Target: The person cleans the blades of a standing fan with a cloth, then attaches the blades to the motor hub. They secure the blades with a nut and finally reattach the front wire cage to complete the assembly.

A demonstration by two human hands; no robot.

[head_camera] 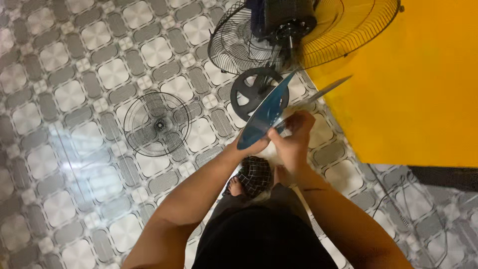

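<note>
Blue fan blade (264, 112) is held clamped in both hands, left hand (254, 145) and right hand (295, 133), just below the open fan cage (303, 35); a loose grip could drop it onto the floor grille (157, 124).

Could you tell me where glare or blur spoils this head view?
Head view: glare whitens the floor tiles at left; the fan blade in the left hand and right hand is slightly soft; the loose grille stays readable; tile lines bow near the edges.
</note>
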